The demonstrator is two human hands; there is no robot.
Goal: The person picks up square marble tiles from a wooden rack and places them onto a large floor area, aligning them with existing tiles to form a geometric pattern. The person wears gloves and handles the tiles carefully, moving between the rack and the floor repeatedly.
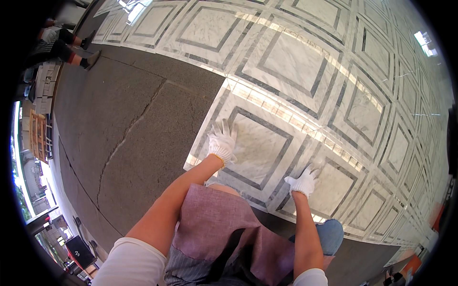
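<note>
My left hand [222,141], in a white knit glove with a yellow cuff edge, lies flat with fingers spread on a polished white marble tile [265,150] framed by grey inlaid bands. The palm rests near this tile's left edge, beside the bare floor. To the right, my right hand [304,182], gloved the same way, presses on the neighbouring marble tile [331,193] with its thumb stretched out and its fingers extended. Neither hand holds anything. A purple-grey apron [214,224] covers my lap between the arms, and one knee in blue denim [329,237] shows at the right.
Matching tiles [293,62] run in rows toward the far side and right. On the left spreads dark grey floor [143,100] with a long crack. Another person's legs [71,52] show at the upper left, near stacked pale boxes [46,88] and a wooden pallet [37,136].
</note>
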